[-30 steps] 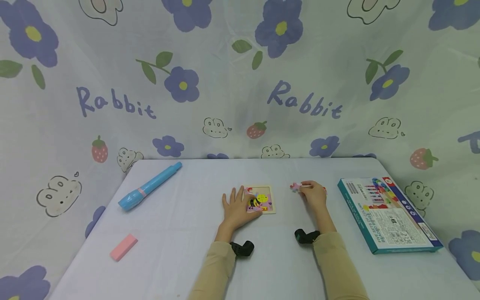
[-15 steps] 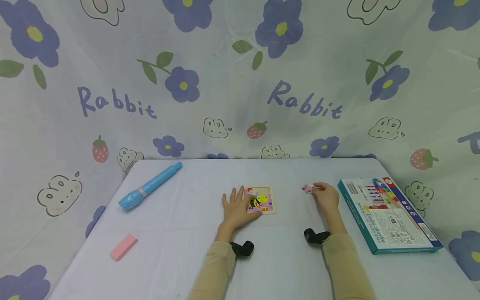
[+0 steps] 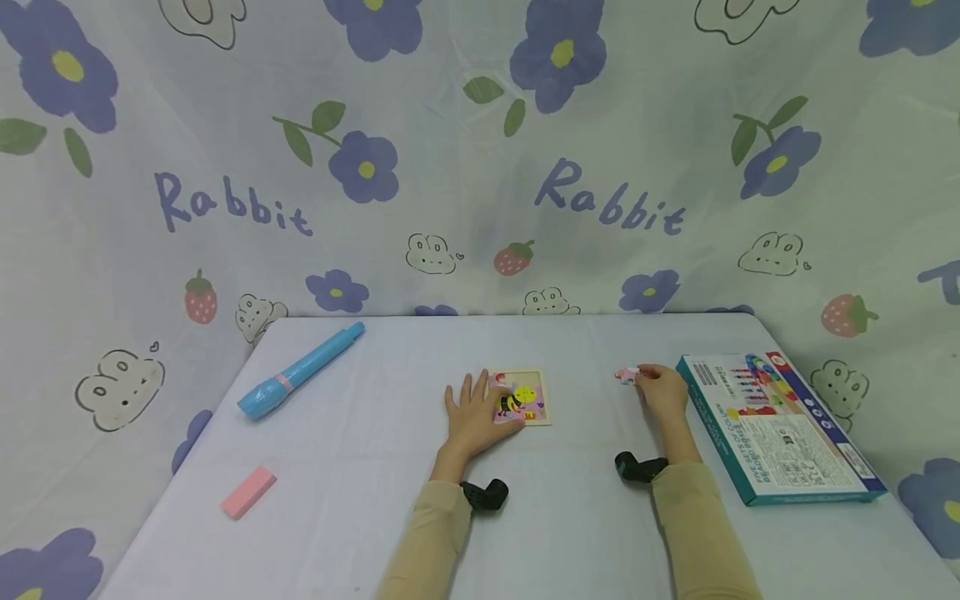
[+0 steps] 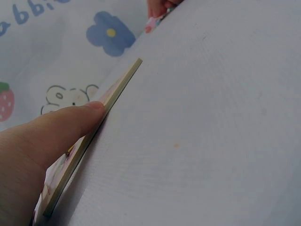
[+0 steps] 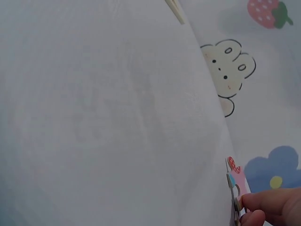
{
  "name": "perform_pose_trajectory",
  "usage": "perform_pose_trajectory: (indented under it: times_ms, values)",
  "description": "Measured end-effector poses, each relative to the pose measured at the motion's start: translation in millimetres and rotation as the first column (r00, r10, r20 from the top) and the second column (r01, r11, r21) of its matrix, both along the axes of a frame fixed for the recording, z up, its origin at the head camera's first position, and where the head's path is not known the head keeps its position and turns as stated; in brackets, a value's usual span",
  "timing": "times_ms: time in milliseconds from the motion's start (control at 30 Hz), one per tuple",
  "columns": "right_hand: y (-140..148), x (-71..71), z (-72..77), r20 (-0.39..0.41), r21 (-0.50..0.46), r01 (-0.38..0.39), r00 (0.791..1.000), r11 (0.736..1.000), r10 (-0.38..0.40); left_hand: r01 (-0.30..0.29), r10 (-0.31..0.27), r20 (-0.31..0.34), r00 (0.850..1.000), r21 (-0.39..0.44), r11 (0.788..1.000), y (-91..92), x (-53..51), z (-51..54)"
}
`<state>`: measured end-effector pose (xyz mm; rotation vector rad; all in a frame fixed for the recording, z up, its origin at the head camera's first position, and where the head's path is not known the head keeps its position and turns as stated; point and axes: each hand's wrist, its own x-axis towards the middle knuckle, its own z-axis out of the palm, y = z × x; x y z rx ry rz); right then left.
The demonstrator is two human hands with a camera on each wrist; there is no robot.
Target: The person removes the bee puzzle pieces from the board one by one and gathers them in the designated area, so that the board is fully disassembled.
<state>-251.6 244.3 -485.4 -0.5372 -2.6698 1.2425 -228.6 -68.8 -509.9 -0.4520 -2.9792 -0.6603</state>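
Note:
A small square wooden puzzle (image 3: 547, 400) with a bee picture lies flat on the white table. My left hand (image 3: 474, 423) rests over its left side, fingers spread and straight. In the left wrist view the thumb (image 4: 77, 120) presses on the puzzle's near edge. Right of the puzzle, my right hand (image 3: 664, 393) pinches a pink puzzle piece (image 3: 627, 376) between thumb and fingertips, just over the table. The right wrist view shows the puzzle piece (image 5: 238, 179) standing on edge, with a red spotted patch; whether more pieces are behind it I cannot tell.
A teal-edged flat box (image 3: 787, 433) lies right of the right hand. On the left are a blue flashlight-shaped object (image 3: 300, 371) and a pink block (image 3: 248, 492). A printed curtain (image 3: 480, 167) hangs behind the table's back edge.
My right hand has moved to the right, away from the puzzle and toward the box, carrying the puzzle piece. The left hand and the puzzle have stayed in place.

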Motion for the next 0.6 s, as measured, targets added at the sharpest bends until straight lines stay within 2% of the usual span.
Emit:
perform_pose_trajectory:
  times_ms: [467, 600]
  values:
    - [-2.8, -2.9, -3.4, -0.039, 0.051, 0.043, 0.998, 0.998, -0.041, 0.002, -0.002, -0.01, 1.0, 0.0, 1.0, -0.2, 0.2, 1.1]
    - [-3.5, -2.7, -2.7, -0.049, 0.019, 0.05, 0.998, 0.999, -0.049, 0.008, -0.008, -0.005, 1.0, 0.013, 1.0, -0.4, 0.3, 2.1]
